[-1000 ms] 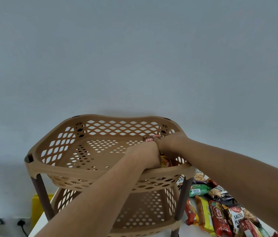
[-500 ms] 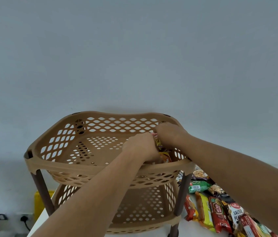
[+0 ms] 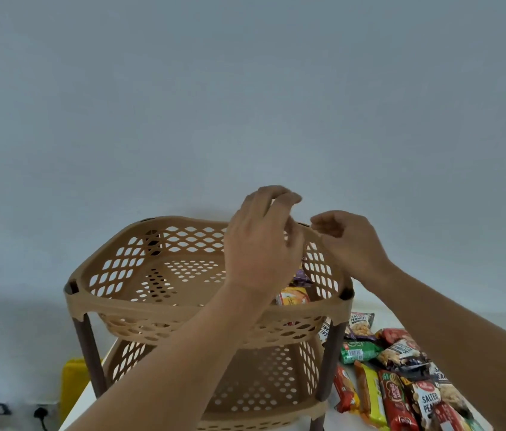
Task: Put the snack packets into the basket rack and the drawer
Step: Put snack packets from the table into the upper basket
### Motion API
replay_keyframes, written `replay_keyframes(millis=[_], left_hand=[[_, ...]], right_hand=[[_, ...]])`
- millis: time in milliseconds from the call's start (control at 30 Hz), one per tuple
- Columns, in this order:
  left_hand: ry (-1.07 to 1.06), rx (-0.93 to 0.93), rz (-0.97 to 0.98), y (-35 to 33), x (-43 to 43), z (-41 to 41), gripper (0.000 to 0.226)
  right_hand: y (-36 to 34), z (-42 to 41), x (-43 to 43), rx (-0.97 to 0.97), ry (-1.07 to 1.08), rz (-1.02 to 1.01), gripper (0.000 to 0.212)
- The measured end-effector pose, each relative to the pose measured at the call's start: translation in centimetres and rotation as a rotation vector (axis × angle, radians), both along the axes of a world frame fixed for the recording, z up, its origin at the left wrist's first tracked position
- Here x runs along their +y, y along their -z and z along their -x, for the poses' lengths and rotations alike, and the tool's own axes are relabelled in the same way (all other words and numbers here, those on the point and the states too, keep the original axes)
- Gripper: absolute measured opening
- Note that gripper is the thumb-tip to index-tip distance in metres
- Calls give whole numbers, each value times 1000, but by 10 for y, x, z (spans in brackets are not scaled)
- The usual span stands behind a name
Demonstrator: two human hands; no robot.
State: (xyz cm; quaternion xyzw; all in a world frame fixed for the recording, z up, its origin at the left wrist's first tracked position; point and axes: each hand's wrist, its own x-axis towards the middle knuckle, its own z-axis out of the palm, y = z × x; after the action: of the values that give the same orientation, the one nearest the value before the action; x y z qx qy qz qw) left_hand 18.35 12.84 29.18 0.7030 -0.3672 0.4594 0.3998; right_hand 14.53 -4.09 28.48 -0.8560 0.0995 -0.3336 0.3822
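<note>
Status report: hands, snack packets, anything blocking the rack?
Left hand and right hand empty, open above tan plastic basket rack. Orange packet in top tier. Remaining snack packets on table, right. Nothing blocking.

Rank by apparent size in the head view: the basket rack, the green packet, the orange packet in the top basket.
1. basket rack, by far the largest.
2. green packet
3. orange packet, partly hidden by the left hand, so 2 and 3 are uncertain.

The left hand (image 3: 261, 244) hides most of the packets (image 3: 292, 298) in the top basket (image 3: 115, 303). At five o'clock, the picture's edge cuts off the snack pile (image 3: 401, 387).
</note>
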Motion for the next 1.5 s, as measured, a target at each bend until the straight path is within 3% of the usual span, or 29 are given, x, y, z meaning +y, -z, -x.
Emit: replay_keyframes(millis=[167,367,500,733,1000,1367,1500], left_hand=[[170,-124,115,34,23,58,30],[395,-85,99,129,39,115,34],[420,223,-14,192,29,146,28],[288,999,-347,269,-24,189,44],[200,1434,-495,306,-130,221,43],[-49,1554,-315,310,-161,223,70],[35,1827,60,293,-143,221,57]], right_hand=[[33,85,9,-43,64,-15,31],[104,168,7,81,194,-117,34],[148,209,-3,155,278,-209,35],[202,256,-47,302,361,-244,28],[235,284,-129,437,332,-287,24],[239,264,-215,461,191,-295,25],[240,240,-240,455,181,-345,19]])
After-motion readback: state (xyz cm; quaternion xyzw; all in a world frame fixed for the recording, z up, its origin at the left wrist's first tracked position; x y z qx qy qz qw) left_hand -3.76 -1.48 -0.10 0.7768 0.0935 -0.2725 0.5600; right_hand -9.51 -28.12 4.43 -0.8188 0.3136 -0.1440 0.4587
